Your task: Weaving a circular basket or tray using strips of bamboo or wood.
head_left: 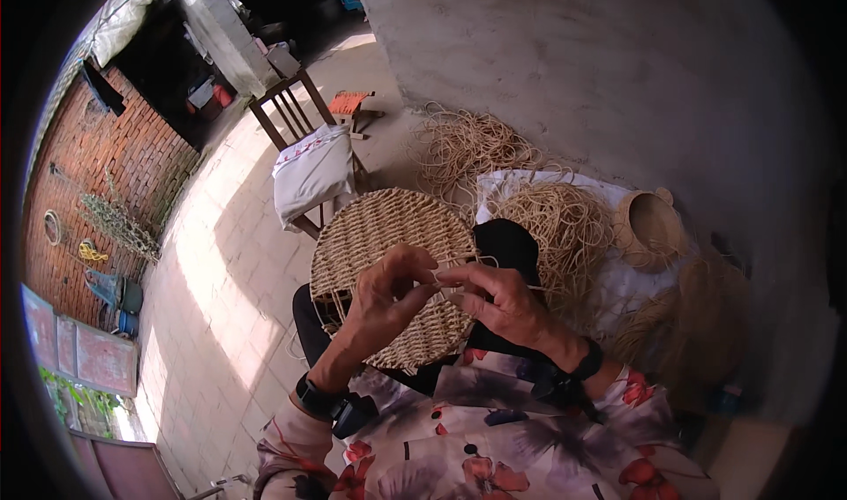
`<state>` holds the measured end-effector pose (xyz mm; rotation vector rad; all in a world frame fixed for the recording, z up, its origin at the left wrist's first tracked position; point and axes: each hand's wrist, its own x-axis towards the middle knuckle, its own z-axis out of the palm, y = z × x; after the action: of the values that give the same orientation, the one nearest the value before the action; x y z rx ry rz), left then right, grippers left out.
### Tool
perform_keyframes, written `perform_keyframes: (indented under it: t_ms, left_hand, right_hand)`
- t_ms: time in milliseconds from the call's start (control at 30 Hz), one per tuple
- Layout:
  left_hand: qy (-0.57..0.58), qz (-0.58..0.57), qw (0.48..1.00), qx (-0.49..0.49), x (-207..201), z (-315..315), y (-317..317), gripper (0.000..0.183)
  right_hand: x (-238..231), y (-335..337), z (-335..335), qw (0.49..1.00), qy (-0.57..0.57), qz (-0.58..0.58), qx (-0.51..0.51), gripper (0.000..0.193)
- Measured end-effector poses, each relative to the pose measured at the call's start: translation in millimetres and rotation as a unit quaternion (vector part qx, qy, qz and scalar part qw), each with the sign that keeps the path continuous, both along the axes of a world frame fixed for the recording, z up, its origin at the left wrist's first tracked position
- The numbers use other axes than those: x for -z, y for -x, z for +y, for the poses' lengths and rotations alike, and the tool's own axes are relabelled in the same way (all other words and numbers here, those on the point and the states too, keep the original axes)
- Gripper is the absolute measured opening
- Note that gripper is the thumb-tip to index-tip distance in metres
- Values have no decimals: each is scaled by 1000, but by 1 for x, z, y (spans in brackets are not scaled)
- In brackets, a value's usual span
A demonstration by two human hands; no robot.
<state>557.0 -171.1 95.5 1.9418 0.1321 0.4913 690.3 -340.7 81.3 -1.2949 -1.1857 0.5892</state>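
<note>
A round woven basket (379, 227) of tan twisted cord rests on my lap, its ribbed face turned up. Over its middle my left hand (397, 288) is closed, with thumb and forefinger pinched together. Opposite it, my right hand (498, 302) is closed in a pinch too, the fingertips of both hands nearly meeting. A thin pale cord strand (454, 262) runs between the fingertips and the basket's right side. Exactly how each set of fingers grips the strand is partly hidden. At the basket's left edge, thin bare frame rods show beside my left wrist.
Loose tan cord (556, 231) lies heaped on a white sheet (622, 288) to the right, with another tangled pile (468, 147) by the wall. A small round woven basket (650, 227) sits beside it. Ahead stand a wooden chair (313, 160) with a cloth-covered seat and an orange folding stool (350, 103).
</note>
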Motion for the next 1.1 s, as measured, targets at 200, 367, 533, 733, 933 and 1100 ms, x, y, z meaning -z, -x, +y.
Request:
perform_keyframes:
  t_ms: [200, 367, 533, 733, 933, 1100]
  left_hand:
    - [104, 149, 983, -4, -10, -3, 15, 31]
    - [-220, 118, 966, -72, 45, 8, 15, 55]
    - [-315, 107, 941, -54, 58, 7, 2, 72]
    - [-317, 144, 935, -72, 62, 4, -4, 57]
    - [-260, -46, 939, -219, 42, 21, 27, 37]
    - [-132, -6, 957, -259, -33, 31, 85, 37]
  right_hand:
    - [18, 6, 0, 998, 17, 51, 27, 13]
    - [28, 4, 10, 918, 31, -358, 167, 8]
    - [37, 9, 36, 871, 25, -461, 167, 8]
    - [55, 14, 46, 897, 37, -411, 159, 8]
    - [43, 12, 50, 949, 58, -266, 156, 11]
    - [7, 39, 71, 992, 44, -106, 47, 16]
